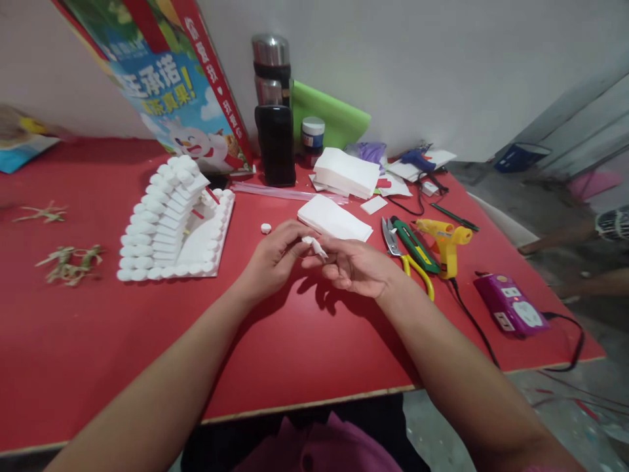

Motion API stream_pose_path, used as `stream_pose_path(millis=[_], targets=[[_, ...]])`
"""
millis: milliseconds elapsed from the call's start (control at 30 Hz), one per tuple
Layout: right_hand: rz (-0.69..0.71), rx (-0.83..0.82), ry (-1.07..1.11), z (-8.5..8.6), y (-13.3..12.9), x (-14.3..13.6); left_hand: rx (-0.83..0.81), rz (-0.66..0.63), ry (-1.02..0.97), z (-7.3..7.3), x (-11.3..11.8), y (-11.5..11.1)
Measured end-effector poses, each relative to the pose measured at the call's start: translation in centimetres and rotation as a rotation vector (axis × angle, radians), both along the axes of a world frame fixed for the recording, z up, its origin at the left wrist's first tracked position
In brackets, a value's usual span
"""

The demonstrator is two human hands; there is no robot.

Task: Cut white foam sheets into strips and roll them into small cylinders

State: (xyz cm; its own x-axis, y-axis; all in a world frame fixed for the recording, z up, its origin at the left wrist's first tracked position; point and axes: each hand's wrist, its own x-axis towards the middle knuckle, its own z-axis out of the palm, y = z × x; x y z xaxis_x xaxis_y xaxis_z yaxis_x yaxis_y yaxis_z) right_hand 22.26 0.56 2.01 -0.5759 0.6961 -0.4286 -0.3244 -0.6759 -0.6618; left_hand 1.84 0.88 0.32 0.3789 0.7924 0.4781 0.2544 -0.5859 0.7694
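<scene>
A small crumpled piece of white tissue (314,247) is held above the table between my two hands. My left hand (275,259) pinches its left end with thumb and fingertips. My right hand (361,267) is turned partly palm up and grips the other side between thumb and forefinger, its other fingers curled. Just behind my hands lies a stack of white tissues (335,219). A small white rolled piece (266,228) rests beyond my left hand. To the left stands a white model (167,226) with stair-like steps, edged with rounded white pieces.
Pliers-like shears (392,237), a green cutter (417,246), a yellow glue gun (446,246) and a purple power socket (511,305) lie at right. Behind stand a thermos (271,52), a black phone-like object (275,145) and a printed bag (171,85). Knotted straw figures (71,262) lie left.
</scene>
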Motion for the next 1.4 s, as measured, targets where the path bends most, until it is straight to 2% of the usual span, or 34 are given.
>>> stream_pose_path(millis=[233, 567, 733, 933, 1100, 1300, 1400], targets=[[-0.063, 0.105, -0.094, -0.1, -0.4, 0.0, 0.059, -0.053, 0.045, 0.1, 0.1, -0.1], [-0.139, 0.178, -0.249, 0.5, -0.7, -0.4, 0.055, -0.046, 0.060, 0.2, 0.1, -0.3], [-0.221, 0.344, -0.337, 0.1, -0.9, -1.0, 0.011, 0.027, 0.041, -0.1, 0.6, -0.5], [-0.273, 0.572, -0.640, -0.2, -1.3, -1.6, -0.078, 0.067, -0.012, -0.4, 0.9, -0.6], [-0.189, 0.477, -0.483, 0.3, -1.1, -1.0, -0.078, 0.054, -0.022, -0.5, 0.6, -0.4], [-0.201, 0.227, -0.236, 0.2, -0.3, -0.2, -0.007, 0.019, 0.018, -0.6, 0.5, -0.4], [-0.201, 0.195, -0.200, 0.0, -0.3, -0.2, -0.009, 0.014, 0.023, -0.5, 0.6, -0.4]])
